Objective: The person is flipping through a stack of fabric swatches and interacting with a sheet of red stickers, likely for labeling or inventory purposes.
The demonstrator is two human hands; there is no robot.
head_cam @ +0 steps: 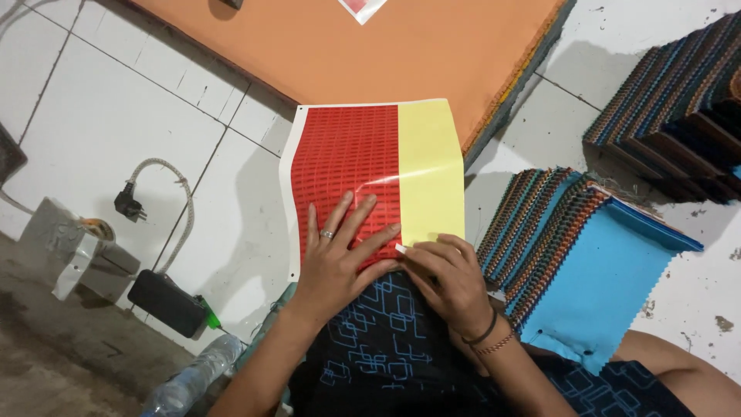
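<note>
Pressing left hand flat, fingers spread, on red sticker sheet across lap; right hand pinching white label at sheet's lower edge. Best peel slow, low angle, sheet pinned.

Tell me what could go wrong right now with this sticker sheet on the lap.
1. The right hand pinches one small white label at the sheet's lower edge; it could tear or fold onto itself.
2. Only the left hand presses the red sticker area flat, and the sheet already curls, so it may slide or crease.
3. The peeled yellow backing bears a crease line that might spread.
</note>
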